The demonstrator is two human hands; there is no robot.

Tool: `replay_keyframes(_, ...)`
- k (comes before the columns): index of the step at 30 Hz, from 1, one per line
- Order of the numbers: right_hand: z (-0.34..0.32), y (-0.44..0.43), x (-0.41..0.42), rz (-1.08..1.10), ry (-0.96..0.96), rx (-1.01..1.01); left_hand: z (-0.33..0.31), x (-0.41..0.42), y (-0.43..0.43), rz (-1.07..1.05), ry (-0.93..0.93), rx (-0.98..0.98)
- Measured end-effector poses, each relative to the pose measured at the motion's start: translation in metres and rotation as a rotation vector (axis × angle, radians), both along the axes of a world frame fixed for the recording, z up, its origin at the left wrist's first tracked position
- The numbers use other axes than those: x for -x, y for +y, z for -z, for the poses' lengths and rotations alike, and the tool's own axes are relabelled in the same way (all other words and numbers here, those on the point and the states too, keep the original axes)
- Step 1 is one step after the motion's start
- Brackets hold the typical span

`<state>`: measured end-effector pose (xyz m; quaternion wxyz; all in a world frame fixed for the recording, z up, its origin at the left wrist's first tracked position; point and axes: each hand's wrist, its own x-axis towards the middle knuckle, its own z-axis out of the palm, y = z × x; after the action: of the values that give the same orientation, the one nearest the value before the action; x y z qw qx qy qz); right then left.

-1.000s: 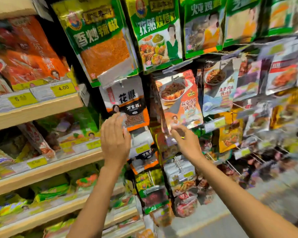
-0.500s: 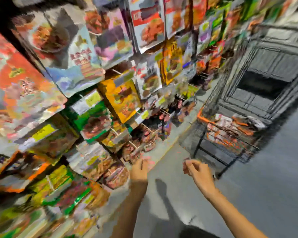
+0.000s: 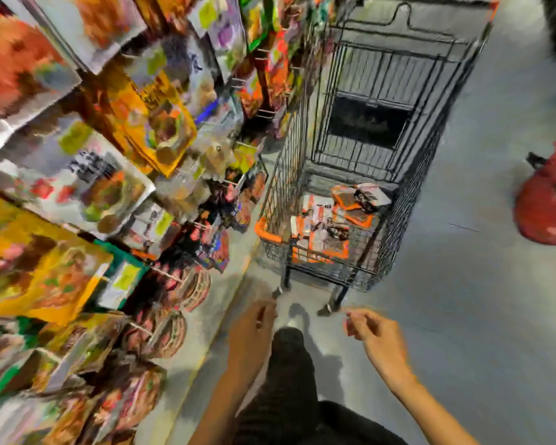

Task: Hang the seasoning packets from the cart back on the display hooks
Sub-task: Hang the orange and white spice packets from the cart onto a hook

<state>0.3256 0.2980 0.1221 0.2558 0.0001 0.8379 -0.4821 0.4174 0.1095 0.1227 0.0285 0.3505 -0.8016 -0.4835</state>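
A black wire shopping cart (image 3: 408, 200) with orange corner guards stands in the aisle ahead of me. Several orange-and-white seasoning packets (image 3: 328, 226) lie in a heap at its near end. The display rack (image 3: 116, 175) on my left is full of hanging packets and is badly blurred. My left hand (image 3: 252, 335) and my right hand (image 3: 374, 335) are low in front of me, short of the cart, fingers loosely curled and apart. Neither hand holds anything. My dark-trousered leg and white shoe show between them.
Grey floor stretches to the right of the cart. A red bag-like object (image 3: 549, 200) lies on the floor at the right edge. Metal hooks (image 3: 264, 114) stick out of the rack toward the aisle near the cart's left side.
My view has swung from the rack down and right to the cart. Both hands dropped from the hanging packets to waist height, empty, and the cart is now closer.
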Motion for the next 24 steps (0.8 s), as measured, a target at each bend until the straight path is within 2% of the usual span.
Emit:
replay_keyframes(9, 0.01, -0.038, 0.12, 0.272, -0.029, 0.006, 0.018, 0.165, -0.054, 0.285, -0.003, -0.034)
replay_keyframes(15, 0.059, -0.061, 0.198, 0.372, -0.091, -0.009, 0.055, 0.265, -0.081, 0.435, -0.057, 0.025)
replay_keyframes(21, 0.154, -0.079, 0.261, 0.43, -0.152, -0.111, 0.14, 0.331, -0.09, 0.368, -0.216, -0.069)
replay_keyframes(24, 0.211, -0.088, 0.283, 0.428, -0.195, -0.185, 0.192, 0.346, -0.095, 0.243, -0.373, -0.075)
